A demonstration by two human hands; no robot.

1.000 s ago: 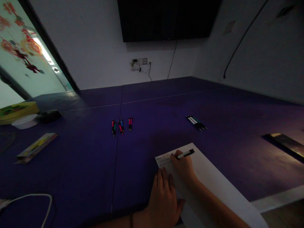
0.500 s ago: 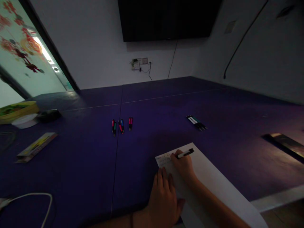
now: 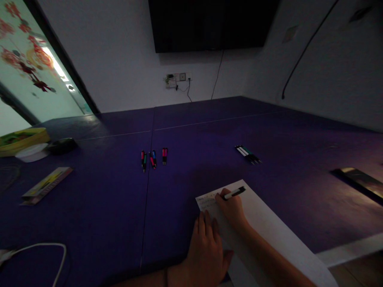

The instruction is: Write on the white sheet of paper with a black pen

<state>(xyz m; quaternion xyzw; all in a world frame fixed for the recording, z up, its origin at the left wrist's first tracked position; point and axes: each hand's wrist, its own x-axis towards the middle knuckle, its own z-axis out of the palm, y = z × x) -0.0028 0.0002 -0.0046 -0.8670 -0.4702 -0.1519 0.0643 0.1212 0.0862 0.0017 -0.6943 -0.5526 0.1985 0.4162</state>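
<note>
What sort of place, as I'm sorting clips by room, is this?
Probably a meeting room or shared workroom, though I can't be sure: a large dark screen hangs on the wall above a broad purple table, where a sheet of paper lies.

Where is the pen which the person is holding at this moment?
In the head view, right of centre, the white-and-black pen is in the right hand, over the far end of the paper, beyond the left hand.

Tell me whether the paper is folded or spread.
Spread: the paper lies flat on the table, no fold showing; the right hand rests on it.
</note>
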